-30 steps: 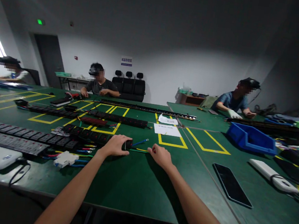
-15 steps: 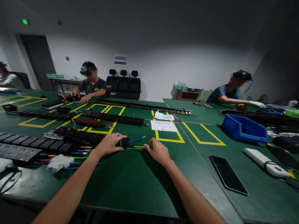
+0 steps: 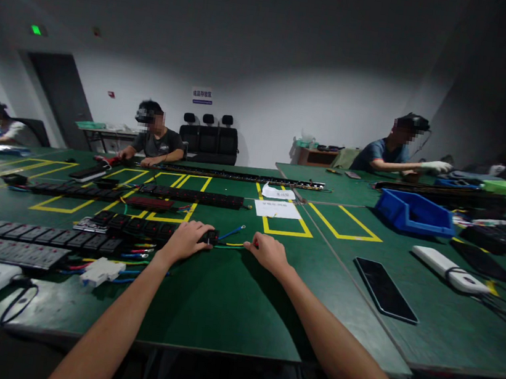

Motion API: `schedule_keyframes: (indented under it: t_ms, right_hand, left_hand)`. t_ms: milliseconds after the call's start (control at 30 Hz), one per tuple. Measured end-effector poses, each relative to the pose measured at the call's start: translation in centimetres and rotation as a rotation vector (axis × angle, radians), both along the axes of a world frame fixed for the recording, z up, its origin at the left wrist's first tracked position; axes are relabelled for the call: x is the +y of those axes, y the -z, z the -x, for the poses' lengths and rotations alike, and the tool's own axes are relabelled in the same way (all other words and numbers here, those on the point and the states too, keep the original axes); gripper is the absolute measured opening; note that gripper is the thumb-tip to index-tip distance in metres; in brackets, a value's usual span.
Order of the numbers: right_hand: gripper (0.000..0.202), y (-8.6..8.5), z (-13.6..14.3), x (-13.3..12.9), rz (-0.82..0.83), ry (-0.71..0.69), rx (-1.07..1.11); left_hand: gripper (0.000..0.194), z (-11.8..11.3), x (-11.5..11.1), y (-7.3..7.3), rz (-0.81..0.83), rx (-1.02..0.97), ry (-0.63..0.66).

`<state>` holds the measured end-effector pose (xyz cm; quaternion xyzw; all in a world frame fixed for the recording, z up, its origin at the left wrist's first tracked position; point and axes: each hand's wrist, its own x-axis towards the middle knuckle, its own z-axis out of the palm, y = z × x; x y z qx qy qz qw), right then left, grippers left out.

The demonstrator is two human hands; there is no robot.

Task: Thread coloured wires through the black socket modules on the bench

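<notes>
head view: my left hand (image 3: pixel 186 240) is clamped over the near-centre end of a black socket strip (image 3: pixel 148 227) lying on the green table (image 3: pixel 199 313). my right hand (image 3: pixel 267 252) pinches, fingertips together, a yellow-green wire (image 3: pixel 232 246) coming from that end. a blue wire (image 3: pixel 231 232) sticks out beside it.

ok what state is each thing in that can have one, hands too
left hand: gripping the black socket strip's right end
black socket strip: lying on the table
right hand: pinching the yellow-green wire
yellow-green wire: drawn out nearly straight
blue wire: end free
smartphone: flat, screen dark
blue bin: upright, open-topped
upper paper sheet: curled
green sign: lit
</notes>
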<state>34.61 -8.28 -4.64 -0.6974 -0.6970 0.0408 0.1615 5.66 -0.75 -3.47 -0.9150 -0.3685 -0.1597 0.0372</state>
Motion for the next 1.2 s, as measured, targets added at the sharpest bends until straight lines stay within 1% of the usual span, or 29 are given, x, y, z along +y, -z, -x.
schedule_keyframes:
  t_ms: [533,733,967,1200]
  right_hand:
    - [0.04,0.5,-0.1,0.3,0.034,0.006,-0.029]
    - [0.041,0.4,-0.1,0.2,0.044,0.006,-0.025]
    - [0.042,0.3,-0.1,0.2,0.06,0.007,-0.027]
    - [0.042,0.4,-0.1,0.3,0.064,0.006,-0.028]
  left_hand:
    - [0.052,-0.3,-0.4,-0.4,-0.012,-0.007,-0.028]
    - [0.05,-0.4,-0.4,-0.5,-0.018,0.018,-0.052]
    - [0.045,-0.7,-0.7,-1.1,-0.011,0.058,-0.078]
    - [0.047,-0.7,-0.7,-1.1,-0.006,0.071,-0.085]
